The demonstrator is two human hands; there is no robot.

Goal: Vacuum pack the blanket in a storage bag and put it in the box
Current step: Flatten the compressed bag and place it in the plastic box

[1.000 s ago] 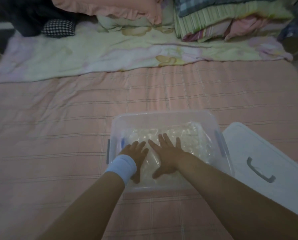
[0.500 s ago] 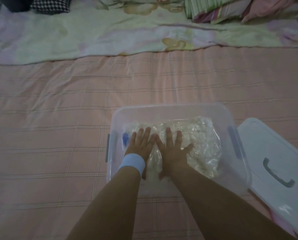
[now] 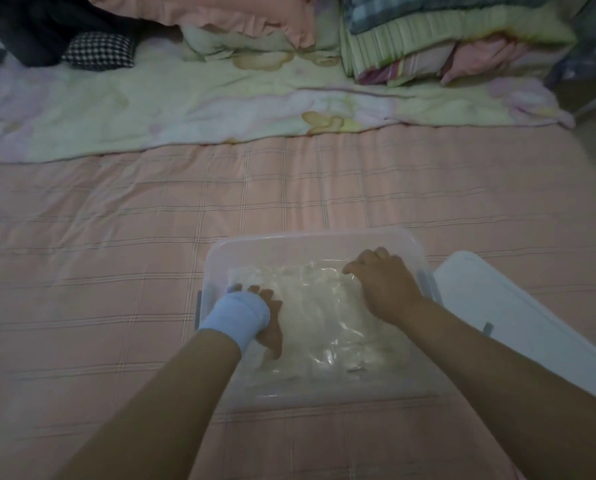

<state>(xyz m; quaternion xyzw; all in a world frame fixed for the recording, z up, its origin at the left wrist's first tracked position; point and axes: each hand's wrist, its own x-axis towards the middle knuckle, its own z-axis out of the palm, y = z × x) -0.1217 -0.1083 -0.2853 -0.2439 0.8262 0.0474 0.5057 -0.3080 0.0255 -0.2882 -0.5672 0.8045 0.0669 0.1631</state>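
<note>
- Vac bag [image 3: 319, 327], clear film w/ pale blanket inside: lies flat in the box [image 3: 317, 238], covers most of the floor, sits below the rim.
- Handling (est.): light for its bulk. Compressed, so prob. a firm slab, not floppy. Film is slick and crinkly, w/ puncture and seal-leak risk. Best taken at edges or corners w/ flat palms, no nails.
- L hand [image 3: 270, 318]: on bag's left part, near box's left wall. Palm down, fingers look extended, thumb out. Wristband [image 3: 236, 315] hides part of it.
- R hand [image 3: 383, 285]: at bag's far-right corner, close to box's right wall. Knuckles up, fingers bent, tips down on film. Pinching or just pushing, can't tell.
- Lid [image 3: 497, 306]: white, off, just right of box.
- Pink check sheet [image 3: 116, 271] under box. Beyond box's far wall, well apart: pale quilt [image 3: 185, 109], then stacked bedding [image 3: 445, 39].
</note>
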